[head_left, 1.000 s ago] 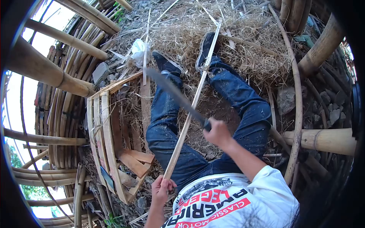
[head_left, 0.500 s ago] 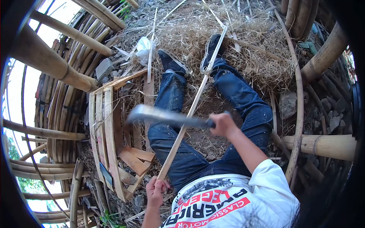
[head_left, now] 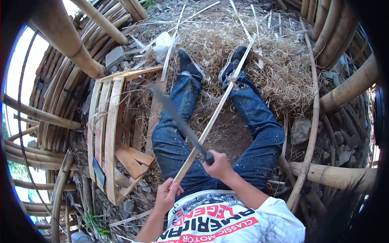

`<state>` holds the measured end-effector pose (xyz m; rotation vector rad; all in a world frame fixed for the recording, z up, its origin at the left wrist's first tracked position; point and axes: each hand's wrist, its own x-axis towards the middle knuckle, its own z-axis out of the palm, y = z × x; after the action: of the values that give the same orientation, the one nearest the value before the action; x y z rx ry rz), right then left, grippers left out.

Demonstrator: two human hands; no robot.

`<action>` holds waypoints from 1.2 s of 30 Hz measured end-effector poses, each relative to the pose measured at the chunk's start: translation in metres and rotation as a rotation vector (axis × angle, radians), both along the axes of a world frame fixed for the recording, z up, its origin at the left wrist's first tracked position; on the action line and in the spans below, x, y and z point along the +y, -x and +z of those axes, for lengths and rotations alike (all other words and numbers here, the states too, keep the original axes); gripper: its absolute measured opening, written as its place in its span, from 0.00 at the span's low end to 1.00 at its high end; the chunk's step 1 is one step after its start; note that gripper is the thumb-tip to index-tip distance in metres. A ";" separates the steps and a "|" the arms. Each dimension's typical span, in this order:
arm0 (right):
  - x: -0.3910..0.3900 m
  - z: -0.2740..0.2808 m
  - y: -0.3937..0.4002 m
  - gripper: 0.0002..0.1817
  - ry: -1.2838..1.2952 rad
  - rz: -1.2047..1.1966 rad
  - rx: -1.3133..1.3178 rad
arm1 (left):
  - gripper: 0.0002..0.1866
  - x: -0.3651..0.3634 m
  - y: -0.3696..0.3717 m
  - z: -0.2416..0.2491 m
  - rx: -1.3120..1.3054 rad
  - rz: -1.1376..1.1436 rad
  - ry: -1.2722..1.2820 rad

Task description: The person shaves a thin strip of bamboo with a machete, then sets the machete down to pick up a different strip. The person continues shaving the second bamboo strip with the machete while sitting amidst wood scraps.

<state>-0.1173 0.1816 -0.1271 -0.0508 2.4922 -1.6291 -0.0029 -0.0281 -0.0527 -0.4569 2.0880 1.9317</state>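
My left hand is closed around the near end of a long pale bamboo strip. The strip slants up and away between my legs to my right shoe, with a knotty joint near the ankle. My right hand grips the black handle of a machete. Its blade, blurred by motion, crosses the strip in this view and points up and left over my left leg. The handle is close beside the strip, a little way above my left hand.
A slatted wooden crate stands at the left, with a phone-like dark slab on its slats. Bamboo poles flank both sides. Curly shavings, pale strips and a white plastic bag lie around my feet.
My right hand has drawn the machete back toward my body and left along the strip. The blade has turned from nearly level to steeply slanted. My left hand still holds the strip.
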 end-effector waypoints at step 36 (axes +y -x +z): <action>0.056 0.041 0.035 0.16 0.377 -0.097 -0.355 | 0.05 -0.022 0.030 0.039 0.737 -0.166 0.992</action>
<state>-0.1528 0.2375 -0.0859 0.2920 1.9337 -1.9293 -0.0328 -0.0504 -0.0141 0.3417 3.3404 0.8798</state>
